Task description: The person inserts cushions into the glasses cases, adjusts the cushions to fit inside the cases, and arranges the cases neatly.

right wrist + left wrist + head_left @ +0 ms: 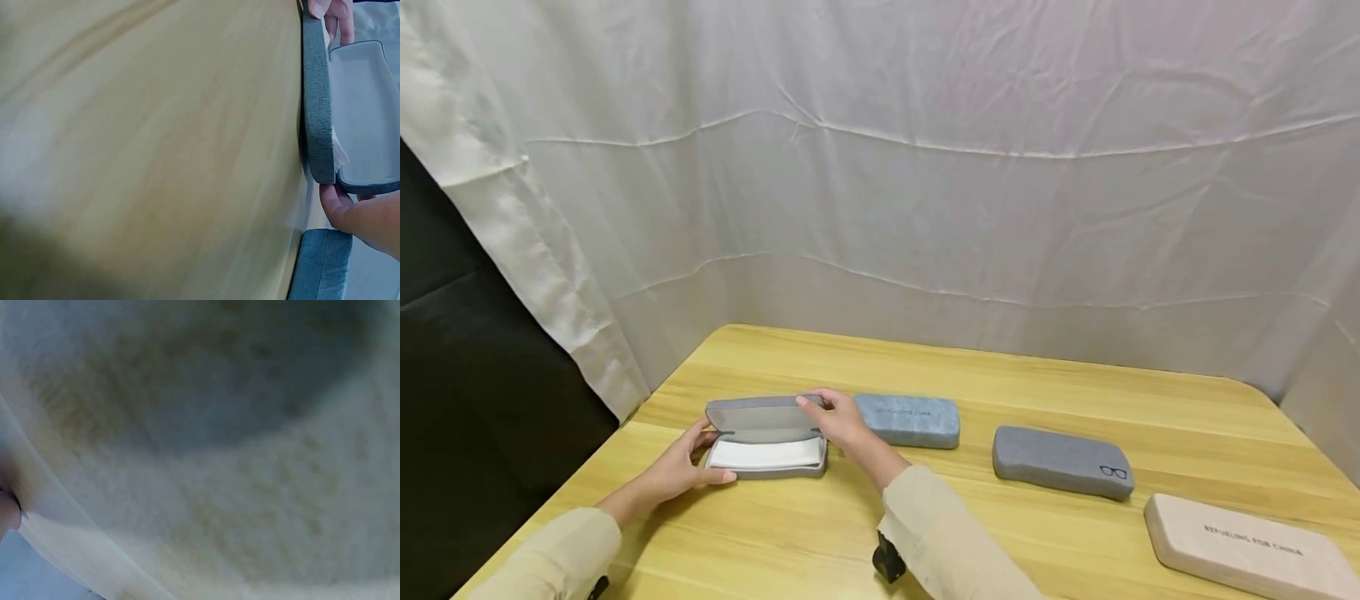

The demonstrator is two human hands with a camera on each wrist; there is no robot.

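Note:
A grey glasses case [752, 421] lies at the left of the table with its lid raised. Folded white cloth [766, 454] fills its lower half. My left hand [673, 469] grips the case's left end, thumb at the front edge and fingers behind. At the right end, my right hand [842, 421] holds the lid, thumb on its inner side. The right wrist view shows the case [319, 100] edge-on, the left hand [334, 14] at its far end and the right hand [362, 219] at the near one. Only a fingertip [7, 514] shows in the blurred left wrist view.
Just right of the open case is a closed blue glasses case [910, 421]. Further right lie a closed grey case [1060, 461] with a glasses mark and a beige one [1247, 546]. A pale curtain [925, 208] hangs behind the wooden table [790, 542].

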